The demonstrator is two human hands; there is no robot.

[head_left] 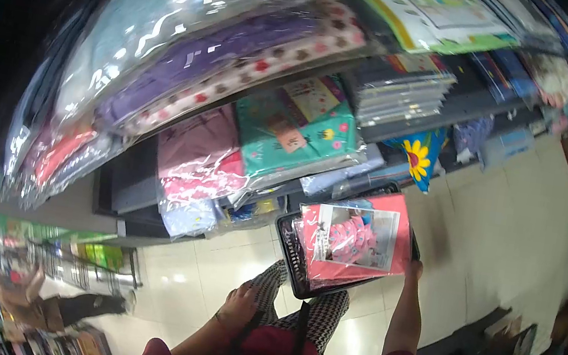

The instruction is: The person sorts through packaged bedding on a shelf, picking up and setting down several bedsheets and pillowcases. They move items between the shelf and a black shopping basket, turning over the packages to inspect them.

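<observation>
Head view: I stand in a shop aisle, looking down past packed shelves to a pale tiled floor.
Right hand: my right hand reaches far and holds up a black basket; its fingers are hidden behind the rim, so I cannot tell how they close.
Package: a pink wrapped package lies flat in the basket, long axis running left to right, just left of that hand.
Left hand: my left hand hangs near my checked trousers, fingers loosely curled and holding nothing, well apart from the package.
Nearer hand: the right, by far.
Shelves: bagged fabrics, among them a teal floral pack, lie stacked far of the basket.
Aisle: another person stands far left.
</observation>
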